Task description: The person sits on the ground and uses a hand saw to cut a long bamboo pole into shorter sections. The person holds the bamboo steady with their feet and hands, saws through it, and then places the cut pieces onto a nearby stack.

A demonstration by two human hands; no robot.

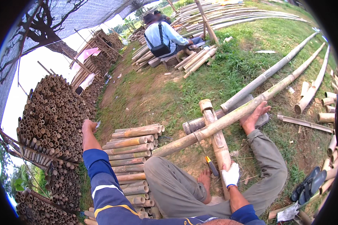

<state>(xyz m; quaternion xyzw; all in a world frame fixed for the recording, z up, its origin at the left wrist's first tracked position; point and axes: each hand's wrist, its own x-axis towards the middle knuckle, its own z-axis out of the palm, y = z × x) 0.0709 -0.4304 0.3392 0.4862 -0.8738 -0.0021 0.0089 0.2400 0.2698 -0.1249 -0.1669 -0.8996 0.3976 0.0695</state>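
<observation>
Right hand, in a white work glove, closed around the near end of a short bamboo post lying across the ground between the legs. Left hand, bare, stretched far out to the left, fingers curled, reaching at the top of a stack of cut bamboo lengths; whether anything is pinched in it cannot be told, though a small pale object shows just beside the fingers.

Crossing over the short post, a long bamboo pole running up and to the right, pinned under a bare foot on the far side. Just beside the gloved hand, a small tool with a yellow and black handle lying on the dirt, near the other bare foot. A second long pole lying alongside the first, touching it near the crossing.

Farther left, a big round pile of thin bamboo tubes stacked end-on, with more bundles below. At the lower right, a pair of dark sandals on the grass and a crumpled white wrapper by the edge. Short bamboo offcuts scattered along the right rim. In the distance, another person in a light blue shirt with a black bag across the back, seated among more poles. A pink sheet hanging near the stacks at upper left.
</observation>
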